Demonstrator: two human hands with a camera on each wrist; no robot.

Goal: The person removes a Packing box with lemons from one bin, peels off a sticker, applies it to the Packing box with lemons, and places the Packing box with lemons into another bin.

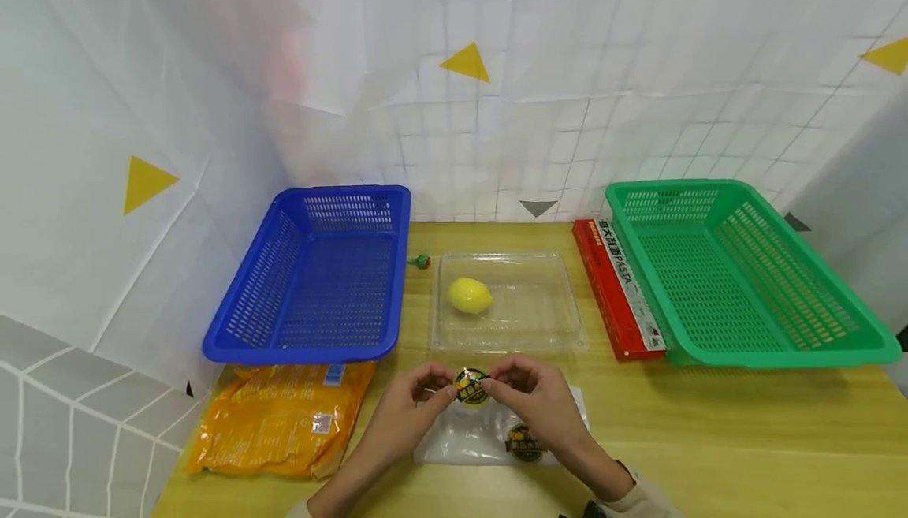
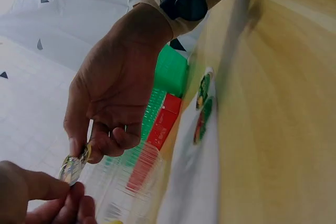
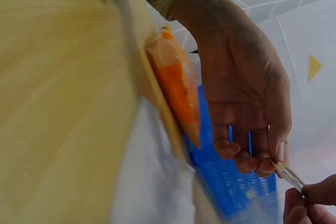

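From the head camera, both hands meet low in the middle of the wooden table [image 1: 745, 439]. The left hand [image 1: 414, 400] and the right hand [image 1: 535, 396] each pinch an edge of a small round packet [image 1: 471, 386], black and yellow, held just above a clear plastic bag [image 1: 461, 443] lying flat on the near part of the table. A second round packet [image 1: 525, 443] lies on that bag, under the right wrist. Just beyond the hands sits a clear plastic tray [image 1: 560, 305] with a lemon [image 1: 470, 295] in its left part. Left of the tray is a blue basket [image 1: 319, 277], and near it, at the table's near left, an orange snack bag [image 1: 284, 419]. Right of the tray lies a red pasta box [image 1: 615, 289], touching a green basket [image 1: 738, 273] at the far right. A small green thing [image 1: 418, 261] lies between the blue basket and the tray; I cannot tell what it is.

In the left wrist view, the right hand [image 2: 113, 85] reaches down from above, thumb and forefinger closed on the round packet [image 2: 72, 167], while the left hand's fingertips [image 2: 73, 200] grip its lower edge.

In the right wrist view, the left hand [image 3: 247, 95] hangs with fingers curled, pinching the thin edge of the packet [image 3: 289, 176], and the right hand's fingertips [image 3: 307, 205] grip it from the lower right corner.
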